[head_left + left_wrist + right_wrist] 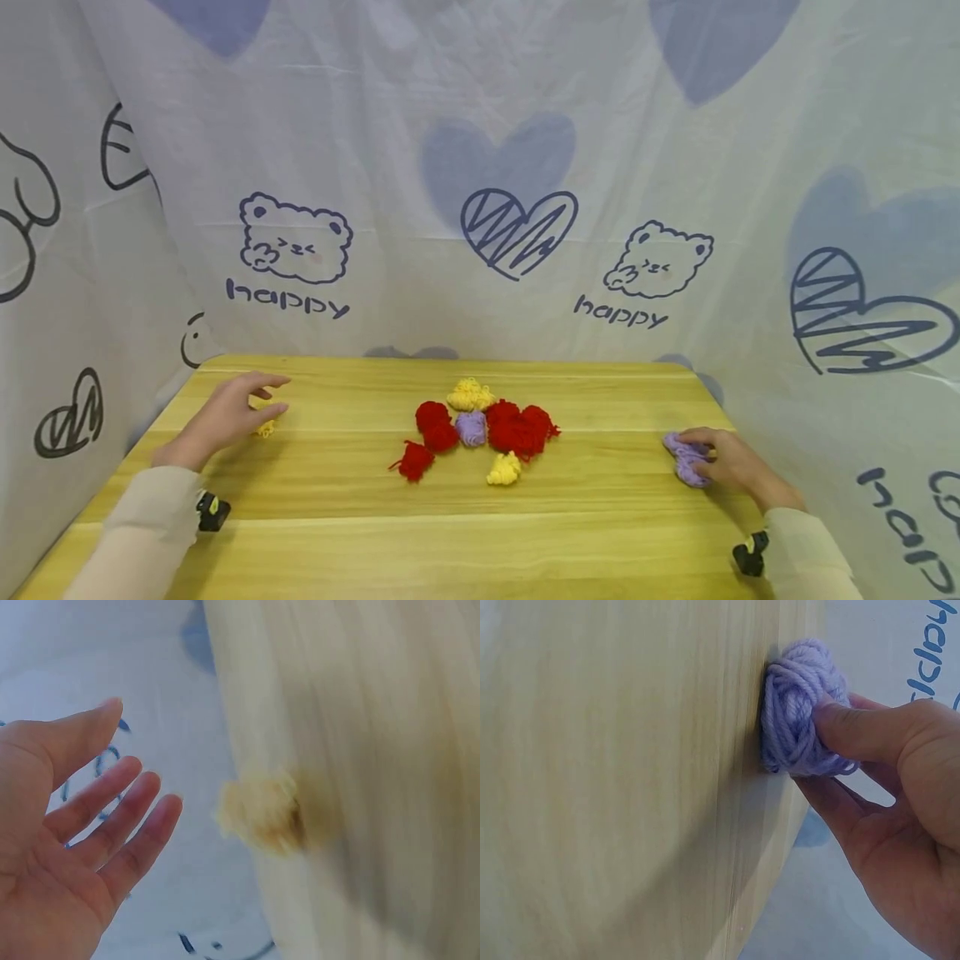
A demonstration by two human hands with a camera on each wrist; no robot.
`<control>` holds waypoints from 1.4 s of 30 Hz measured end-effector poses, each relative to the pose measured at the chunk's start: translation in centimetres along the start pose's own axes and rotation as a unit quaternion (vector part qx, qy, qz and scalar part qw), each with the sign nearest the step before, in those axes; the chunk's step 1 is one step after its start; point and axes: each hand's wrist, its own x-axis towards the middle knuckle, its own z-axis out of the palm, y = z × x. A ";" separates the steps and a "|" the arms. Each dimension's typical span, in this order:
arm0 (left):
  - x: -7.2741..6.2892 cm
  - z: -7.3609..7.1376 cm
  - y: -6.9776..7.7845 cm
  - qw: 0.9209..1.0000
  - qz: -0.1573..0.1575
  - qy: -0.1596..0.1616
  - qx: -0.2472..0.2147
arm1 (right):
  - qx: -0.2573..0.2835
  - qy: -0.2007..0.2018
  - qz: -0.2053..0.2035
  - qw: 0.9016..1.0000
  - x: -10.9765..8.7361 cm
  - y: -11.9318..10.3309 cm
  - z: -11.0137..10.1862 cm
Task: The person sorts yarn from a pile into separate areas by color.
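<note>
Hold the lavender yarn ball [791,712], likely light and squashy, gently round its middle, pinched in the right grip [735,462], with yellow yarn [259,814] near the empty, spread left grip [225,417].

- Lilac yarn ball [796,712] (its strands crossing).
- Right hand [907,840], pinching the ball from its right side.
- Pale wooden surface [622,750], left of the ball.
- Blue-lettered white cloth [877,645], right of the ball.
</note>
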 end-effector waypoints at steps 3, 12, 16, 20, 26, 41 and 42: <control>0.4 0.4 1.5 1.000 0.020 0.004 -0.009 | 0.001 0.001 0.003 1.000 0.0 -0.1 -0.1; 1.0 1.4 4.9 0.998 0.060 -0.014 -0.028 | 0.003 -0.005 0.015 1.000 0.0 -0.4 -0.1; 1.4 1.8 6.1 0.996 0.076 -0.021 -0.033 | 0.001 0.002 0.010 1.000 0.0 -0.1 0.0; 1.6 2.5 7.3 0.995 0.088 -0.026 -0.036 | 0.000 0.004 0.006 1.000 0.0 0.1 0.1; 1.8 4.0 9.2 0.993 0.108 -0.044 -0.035 | 0.007 0.001 0.011 1.000 0.0 0.2 0.2; 2.4 6.9 12.5 0.981 0.171 -0.084 -0.041 | 0.005 -0.005 -0.003 1.000 0.0 0.5 -0.1; 2.5 7.1 12.6 0.980 0.173 -0.084 -0.039 | 0.005 -0.008 -0.001 1.000 0.0 0.4 -0.2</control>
